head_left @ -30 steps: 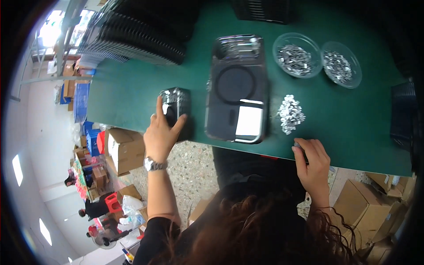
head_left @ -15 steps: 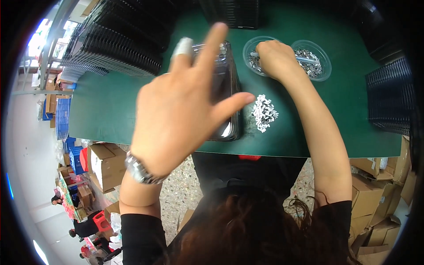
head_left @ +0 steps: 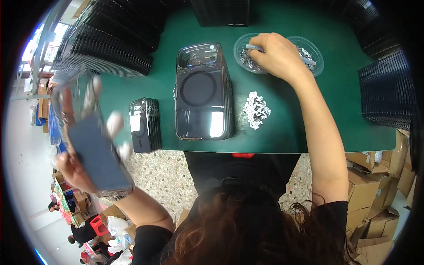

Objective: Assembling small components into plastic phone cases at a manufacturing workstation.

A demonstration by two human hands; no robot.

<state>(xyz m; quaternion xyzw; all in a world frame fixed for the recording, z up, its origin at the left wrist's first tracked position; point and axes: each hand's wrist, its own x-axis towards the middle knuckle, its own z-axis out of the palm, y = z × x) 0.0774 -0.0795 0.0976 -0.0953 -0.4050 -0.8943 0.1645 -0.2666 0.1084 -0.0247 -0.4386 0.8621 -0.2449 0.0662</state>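
Note:
My left hand (head_left: 73, 172), with white covers on some fingertips, is closed round the edges of a smoky, see-through phone case (head_left: 99, 154). It holds the case tilted beyond the table's left side; motion blurs it. My right hand (head_left: 280, 57) pinches a slim pale pen-like stick (head_left: 255, 47) over a round clear tub (head_left: 238, 43) of small metallic bits. The stick's other end passes over a second clear tub (head_left: 321, 62) of similar bits. A small pile of white and dark pieces (head_left: 256, 110) lies nearer me. Left of it stands a stack of phone cases (head_left: 198, 90).
A shorter stack of cases (head_left: 143, 126) stands at the green table's (head_left: 282, 128) front left edge. Tall rows of black trays (head_left: 106, 44) rise at the left, a dark stack (head_left: 221, 11) at the back, and more trays (head_left: 386, 90) at the right. Cardboard boxes (head_left: 364, 194) lie below right.
My left hand has swung from above the large stack out to the left and now holds a phone case. The large stack is uncovered. My right hand stays at the tubs, turned slightly.

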